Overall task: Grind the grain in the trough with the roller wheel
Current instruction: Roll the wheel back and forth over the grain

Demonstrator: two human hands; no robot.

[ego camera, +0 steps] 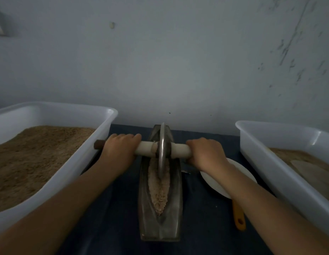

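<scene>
A long grey boat-shaped trough (pixel 161 227) lies lengthwise on the dark blue cloth, running away from me. Pale crushed grain (pixel 158 194) fills its groove. A thin metal roller wheel (pixel 162 151) stands upright in the far half of the trough, on a pale axle handle (pixel 147 148) that crosses it. My left hand (pixel 121 148) grips the handle left of the wheel. My right hand (pixel 206 151) grips it on the right side. The handle's dark left tip pokes out past my left hand.
A white tub (pixel 97 144) full of brown grain stands on the left. Another white tub (pixel 255 151) with some grain stands on the right. A white plate (pixel 218 181) and an orange-handled tool (pixel 238 216) lie under my right forearm. A pale wall is close behind.
</scene>
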